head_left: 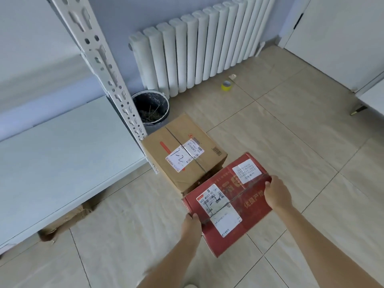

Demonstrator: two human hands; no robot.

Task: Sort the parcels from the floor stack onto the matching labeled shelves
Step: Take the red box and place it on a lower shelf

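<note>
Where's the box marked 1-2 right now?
Head view, centre: the brown box marked 1-2 sits on the floor beside the shelf post, just behind the held red parcel.

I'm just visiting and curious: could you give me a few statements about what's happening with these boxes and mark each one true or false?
1. Both hands grip the red box. True: left hand, right hand.
2. The brown box bears a handwritten "1-2". True.
3. The brown box sits on the white shelf. False: it stands on the floor beside the shelf post.
4. The bin is by the door. False: it stands by the radiator.
5. A yellow tape roll lies on the floor. True.
</note>
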